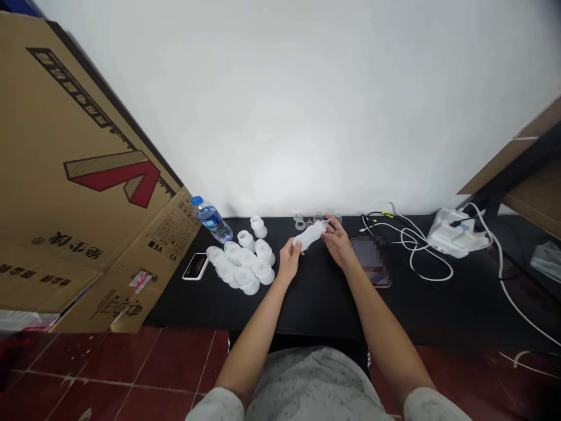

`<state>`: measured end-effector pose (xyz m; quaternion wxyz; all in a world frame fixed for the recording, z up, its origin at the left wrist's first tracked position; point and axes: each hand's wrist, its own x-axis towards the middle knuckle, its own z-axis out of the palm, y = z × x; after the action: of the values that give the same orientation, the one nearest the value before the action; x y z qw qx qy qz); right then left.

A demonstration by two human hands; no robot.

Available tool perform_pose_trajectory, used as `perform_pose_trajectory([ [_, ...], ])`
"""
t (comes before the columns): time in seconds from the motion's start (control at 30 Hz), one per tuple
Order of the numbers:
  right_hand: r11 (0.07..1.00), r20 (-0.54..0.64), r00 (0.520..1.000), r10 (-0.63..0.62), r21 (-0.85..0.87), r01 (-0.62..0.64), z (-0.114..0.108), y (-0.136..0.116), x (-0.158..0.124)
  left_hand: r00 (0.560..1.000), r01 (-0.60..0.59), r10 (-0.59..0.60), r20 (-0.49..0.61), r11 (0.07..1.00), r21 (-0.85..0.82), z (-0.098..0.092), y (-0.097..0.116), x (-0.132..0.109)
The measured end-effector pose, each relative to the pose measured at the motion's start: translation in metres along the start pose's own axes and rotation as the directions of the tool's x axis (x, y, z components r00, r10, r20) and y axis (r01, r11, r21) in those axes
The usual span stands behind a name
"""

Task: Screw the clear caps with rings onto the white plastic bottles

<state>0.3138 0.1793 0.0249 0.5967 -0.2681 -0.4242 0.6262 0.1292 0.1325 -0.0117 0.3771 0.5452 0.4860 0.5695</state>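
Over the black tabletop (315,310), my left hand (288,261) and my right hand (337,242) both hold an elongated white soft piece (310,235), probably silicone. My left hand grips its lower end, and the fingers of my right hand pinch its upper end. A thin pale strand seems to run from that end, but it is too small to be sure. Just left of my left hand lies a cluster of several white funnel-shaped parts (244,266). Several small clear rings (300,221) sit beyond my hands.
A water bottle (211,219) lies at the table's far left, next to a white-and-black power bank (196,266). A phone (370,261) lies right of my right hand. White cables (407,240) lead to a white device (456,234). Cardboard (87,175) leans at left.
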Motion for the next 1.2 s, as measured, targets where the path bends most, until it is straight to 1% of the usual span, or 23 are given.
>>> perform_pose_trajectory([
  [0.13,1.000,-0.033,0.999,-0.013,0.006,0.013,0.001,-0.001,-0.001,1.000,-0.001,0.001,-0.004,1.000,-0.007,0.000,-0.001,0.000],
  [0.3,1.000,0.011,1.000,0.010,0.019,-0.011,0.000,0.000,-0.001,1.000,0.000,0.000,-0.003,1.000,-0.001,0.000,-0.003,0.001],
  [0.4,1.000,-0.041,0.999,0.007,-0.008,-0.007,0.000,0.001,0.000,1.000,0.000,0.000,-0.003,1.000,0.003,0.000,-0.004,0.000],
  [0.47,1.000,-0.056,0.998,0.007,-0.016,-0.008,0.000,0.001,0.000,1.000,0.000,0.000,-0.007,1.000,0.007,0.000,-0.004,0.000],
  [0.6,0.999,0.025,0.999,0.023,0.023,-0.023,0.002,0.000,-0.001,1.000,0.003,-0.003,-0.026,1.000,0.016,-0.001,-0.004,0.001],
  [0.67,0.999,0.038,0.999,0.020,0.038,-0.022,0.001,0.001,-0.001,1.000,0.002,-0.001,-0.025,1.000,0.021,-0.001,-0.004,0.001],
  [0.73,1.000,-0.015,1.000,0.014,0.027,-0.014,0.000,0.004,0.001,1.000,-0.001,0.002,-0.016,1.000,0.028,-0.001,-0.004,0.000],
  [0.8,1.000,-0.123,0.992,0.015,0.001,-0.015,-0.004,0.009,0.004,1.000,-0.022,0.022,-0.012,0.998,0.059,0.000,-0.003,-0.001],
  [0.87,1.000,-0.223,0.975,0.023,-0.016,-0.027,-0.007,0.013,0.007,0.997,-0.073,0.075,-0.008,0.991,0.116,0.002,-0.001,-0.002],
  [0.93,0.999,-0.265,0.964,0.036,-0.014,-0.041,-0.010,0.015,0.009,0.992,-0.127,0.129,-0.004,0.978,0.166,0.003,0.000,-0.003],
  [1.0,0.999,-0.247,0.968,0.046,0.005,-0.047,-0.010,0.015,0.009,0.991,-0.131,0.135,-0.012,0.975,0.177,0.004,-0.001,-0.003],
  [1.1,0.998,-0.171,0.984,0.042,0.054,-0.033,-0.006,0.010,0.006,0.996,-0.072,0.079,-0.045,0.987,0.141,0.002,-0.004,-0.002],
  [1.2,0.997,-0.104,0.995,0.007,0.076,0.001,-0.002,0.006,0.003,0.998,-0.033,0.037,-0.045,0.995,0.090,0.001,-0.008,0.000],
])
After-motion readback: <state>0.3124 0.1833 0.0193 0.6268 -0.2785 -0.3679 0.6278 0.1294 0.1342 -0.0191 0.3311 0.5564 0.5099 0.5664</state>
